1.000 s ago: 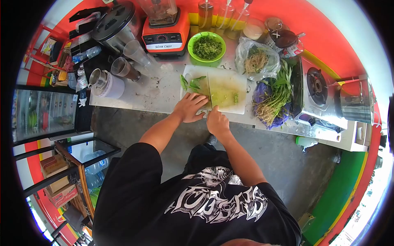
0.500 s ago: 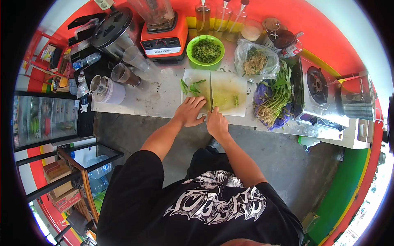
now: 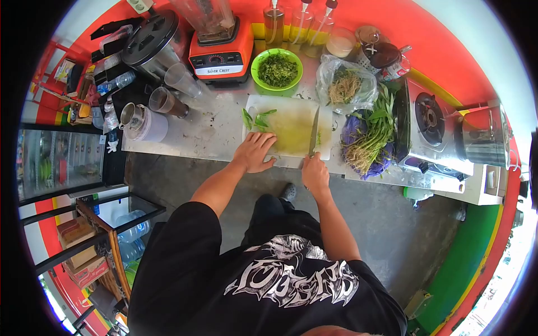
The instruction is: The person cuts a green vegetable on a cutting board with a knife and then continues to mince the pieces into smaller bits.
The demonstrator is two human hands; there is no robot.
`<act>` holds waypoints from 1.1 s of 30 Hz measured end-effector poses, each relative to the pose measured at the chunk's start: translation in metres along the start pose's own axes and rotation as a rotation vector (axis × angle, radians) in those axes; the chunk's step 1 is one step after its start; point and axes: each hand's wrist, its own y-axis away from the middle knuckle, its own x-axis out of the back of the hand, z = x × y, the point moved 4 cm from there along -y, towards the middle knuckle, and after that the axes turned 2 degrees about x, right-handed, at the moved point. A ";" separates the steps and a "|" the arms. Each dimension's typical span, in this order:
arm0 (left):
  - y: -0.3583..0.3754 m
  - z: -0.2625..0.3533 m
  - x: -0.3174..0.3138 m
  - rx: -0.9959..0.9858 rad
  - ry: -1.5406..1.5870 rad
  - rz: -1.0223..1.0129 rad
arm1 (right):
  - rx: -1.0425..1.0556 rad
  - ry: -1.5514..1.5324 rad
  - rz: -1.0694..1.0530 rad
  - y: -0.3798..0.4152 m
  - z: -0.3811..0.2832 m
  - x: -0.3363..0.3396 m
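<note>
My right hand (image 3: 316, 172) is closed around the handle of a kitchen knife (image 3: 314, 130). The blade points away from me over the right part of a white cutting board (image 3: 258, 102), with a few chopped green bits (image 3: 319, 139) beside it. On the board's left side, my left hand (image 3: 255, 152) rests with fingers curled down over green leaves (image 3: 260, 120). Leaf tips stick out beyond the fingers; what lies under the palm is hidden. Behind the board stands a lime-green bowl (image 3: 258, 79) full of chopped greens (image 3: 278, 69).
Right of the board lie a rooted bunch of greens (image 3: 376, 131) on purple plastic and a clear bag (image 3: 364, 92). A gas stove (image 3: 430, 115) stands farther right. A red blender (image 3: 221, 59), plastic cups (image 3: 168, 102) and pump bottles (image 3: 300, 25) line the back and left.
My right hand has moved right with the knife, from the board's middle to its right part, and the chopped bits lie farther right. My left hand stays near the leaves.
</note>
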 end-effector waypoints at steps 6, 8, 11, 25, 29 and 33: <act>0.001 -0.003 0.001 -0.015 0.009 0.053 | -0.047 -0.052 0.011 0.002 0.007 0.002; 0.002 -0.002 0.002 -0.028 0.035 0.056 | -0.043 -0.049 0.015 -0.001 0.005 0.005; 0.002 -0.005 -0.001 -0.029 0.027 0.039 | -0.073 -0.039 -0.050 -0.005 0.009 0.003; 0.014 -0.041 0.024 0.383 0.380 0.519 | -0.158 -0.017 -0.167 -0.012 0.007 0.011; 0.002 -0.070 0.031 0.434 0.215 0.434 | -0.158 -0.019 -0.156 -0.017 0.014 0.006; -0.002 -0.083 0.034 0.419 0.171 0.289 | -0.194 -0.054 -0.194 -0.020 0.024 -0.003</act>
